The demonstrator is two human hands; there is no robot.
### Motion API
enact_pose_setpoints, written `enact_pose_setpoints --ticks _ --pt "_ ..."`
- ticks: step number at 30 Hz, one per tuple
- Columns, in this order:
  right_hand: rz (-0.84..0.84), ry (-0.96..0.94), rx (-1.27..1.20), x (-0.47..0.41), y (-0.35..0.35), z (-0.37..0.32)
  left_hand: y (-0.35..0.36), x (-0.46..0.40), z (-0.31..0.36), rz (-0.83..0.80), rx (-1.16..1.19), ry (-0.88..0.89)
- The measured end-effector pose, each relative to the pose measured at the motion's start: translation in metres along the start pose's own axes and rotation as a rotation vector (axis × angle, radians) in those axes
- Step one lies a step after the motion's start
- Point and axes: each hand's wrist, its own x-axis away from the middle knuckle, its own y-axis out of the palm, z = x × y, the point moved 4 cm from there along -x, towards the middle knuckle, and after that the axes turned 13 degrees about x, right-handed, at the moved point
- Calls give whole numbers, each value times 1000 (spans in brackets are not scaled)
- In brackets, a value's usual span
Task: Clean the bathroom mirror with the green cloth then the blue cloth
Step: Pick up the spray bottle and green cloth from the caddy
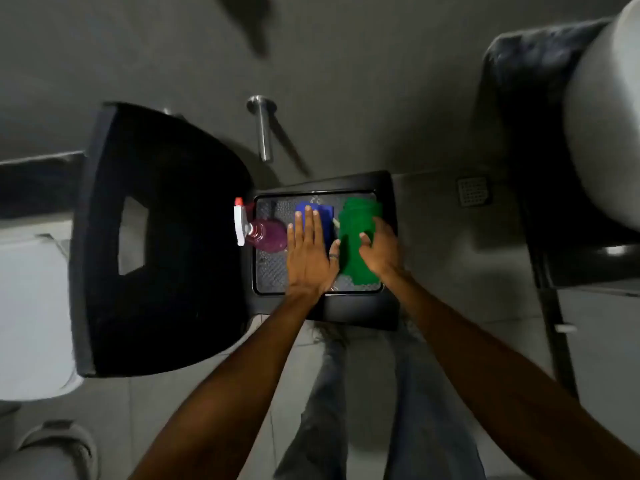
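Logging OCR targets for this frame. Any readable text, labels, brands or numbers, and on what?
None readable.
Spray bottle: no label text can be made out; blurred.
Green cloth, blue cloth, black tray: no print visible.
Left hand and right hand cover part of the cloths.

This is a bathroom, seen from above. A square metal floor drain [473, 190] sits in the pale tiled floor [433, 244], and a white ceramic fixture [34, 306] fills the left side. A chrome holder [262, 129] juts from the grey wall [346, 81]. Cleaning gear lies in a black tray [389, 237]: a spray bottle [258, 232] of purple liquid, a blue cloth [327, 216] and a green cloth [356, 237].
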Motion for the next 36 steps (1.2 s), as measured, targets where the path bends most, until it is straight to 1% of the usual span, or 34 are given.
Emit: enact_pose_setpoints --ticks 2,4,6,8,9,11,13,15,17,18,19,20,21,23,25,26,28,30,33,36 --pt "38 166 -44 -8 28 8 11 1 -21 43 75 -41" --pt "95 268 -60 -7 57 9 17 14 -46 142 179 -119" --pt "185 367 -75 -9 73 3 14 26 -72 334 339 -257" --pt "259 490 -143 -17 77 0 6 33 -97 529 503 -380" --pt "270 545 -172 -22 80 0 2 32 -109 576 600 -419" --pt "262 612 -225 -32 84 2 -5 21 -128 552 813 -471" --pt "234 634 -235 -42 84 7 -13 -1 -142 504 976 -455" --pt "208 594 -115 -49 82 14 -22 -24 -155 459 987 -367" --pt "214 441 0 -54 77 17 -34 -44 -164 366 927 -215" --pt "238 329 -37 -56 75 17 -40 -53 -165 307 901 -131" --pt "245 225 -168 -59 75 18 -44 -61 -164 243 893 -66" --pt "207 159 -355 -60 74 18 -48 -68 -161 198 896 -22" --pt "112 134 -565 -60 75 18 -51 -73 -156 187 902 8" --pt "-139 149 -954 -53 70 11 -54 -76 -140 215 927 34" --pt "-324 174 -1213 -41 56 2 -60 -75 -123 247 918 -1" --pt "-371 191 -1287 -34 43 -3 -67 -72 -112 248 889 0" --pt "-427 232 -1389 -20 14 -12 -84 -66 -87 222 884 63" --pt "-475 198 -1486 -2 -27 -24 -110 -56 -53 205 931 113" --pt "-501 40 -1576 26 -97 -46 -156 -36 10 151 968 174" --pt "-518 -164 -1579 54 -167 -72 -201 -20 67 85 990 290"
